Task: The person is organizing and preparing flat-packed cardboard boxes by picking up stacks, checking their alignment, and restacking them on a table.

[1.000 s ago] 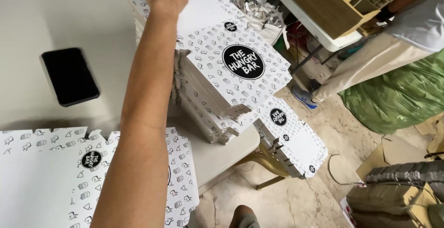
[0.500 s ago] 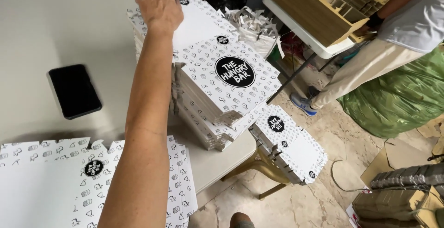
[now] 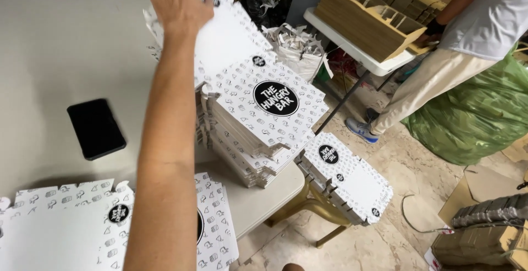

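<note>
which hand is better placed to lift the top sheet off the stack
Probably the right hand: it already rests on the far edge of the top sheet of the stack. The left hand is out of view, so nothing shows it near.

Soft, even indoor light fills the scene, bright enough to read every surface, with no hard glare. The pale counter shows only a faint sheen toward its far left corner. Shadows are weak and diffuse: a soft one lies under the stack of printed cardboard sheets near the counter's right edge. The outstretched forearm is slightly smeared by motion. Straight lines bow a little toward the frame's edges.
</note>
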